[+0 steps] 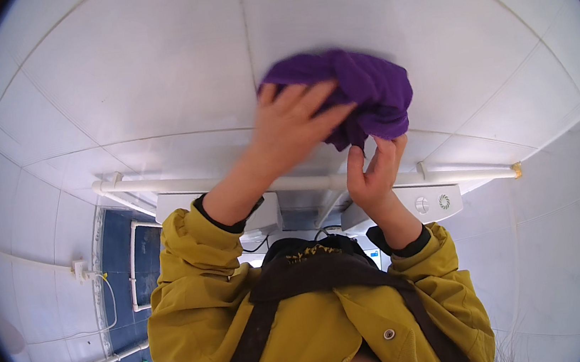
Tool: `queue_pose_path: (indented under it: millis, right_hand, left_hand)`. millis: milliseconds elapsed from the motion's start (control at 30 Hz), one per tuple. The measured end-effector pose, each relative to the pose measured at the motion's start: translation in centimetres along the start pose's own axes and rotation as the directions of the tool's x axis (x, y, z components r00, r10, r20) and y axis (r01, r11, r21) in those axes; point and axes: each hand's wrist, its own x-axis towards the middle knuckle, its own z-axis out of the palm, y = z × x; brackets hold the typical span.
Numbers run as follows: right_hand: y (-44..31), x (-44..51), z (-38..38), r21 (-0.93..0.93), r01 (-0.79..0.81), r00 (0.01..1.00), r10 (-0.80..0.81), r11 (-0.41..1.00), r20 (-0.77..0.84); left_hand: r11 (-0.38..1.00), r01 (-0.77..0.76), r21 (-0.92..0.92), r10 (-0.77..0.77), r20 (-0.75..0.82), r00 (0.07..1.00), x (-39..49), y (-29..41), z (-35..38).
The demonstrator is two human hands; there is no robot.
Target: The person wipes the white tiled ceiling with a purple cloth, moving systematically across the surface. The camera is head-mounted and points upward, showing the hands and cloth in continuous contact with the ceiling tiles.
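A bunched purple cloth (373, 83) lies against a white panelled surface (176, 76) with thin seams. My left hand (291, 122) is on the cloth's left part, fingers spread over its folds and slightly blurred. At the cloth's lower right edge is my right hand (377, 171), its fingertips partly hidden under the fabric and its thumb beside a hanging fold. Both hands hold the cloth.
A white pipe (188, 183) on brackets runs across below the hands. Beyond it are white box-shaped units (432, 202), one with round vents. Further pipes (111, 357) and a dark blue panel (118, 275) stand at the left.
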Motion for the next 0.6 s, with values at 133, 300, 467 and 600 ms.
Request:
queue_pose_path:
  millis: [133,300,467,600]
  right_hand:
    - [0.2,-0.3,-1.1,-0.032,-0.045,0.995,0.048,0.998,0.082]
    - [0.8,-0.7,-1.6,-0.037,-0.011,0.995,0.014,0.999,0.1]
    - [1.8,-2.0,-0.9,-0.085,0.016,0.968,0.006,0.996,0.251]
    - [2.9,-3.0,-1.6,-0.131,0.086,0.991,-0.071,0.988,0.114]
  left_hand:
    - [0.934,0.357,0.037,-0.345,-0.18,0.921,0.0,-2.0,-1.0]
    - [0.928,0.367,0.066,-0.341,-0.247,0.907,-1.4,-1.2,0.1]
    - [0.955,0.236,-0.18,-0.212,0.139,0.967,-5.0,4.8,2.4]
    - [0.796,0.352,-0.492,-0.227,0.296,0.928,-6.4,7.7,3.1]
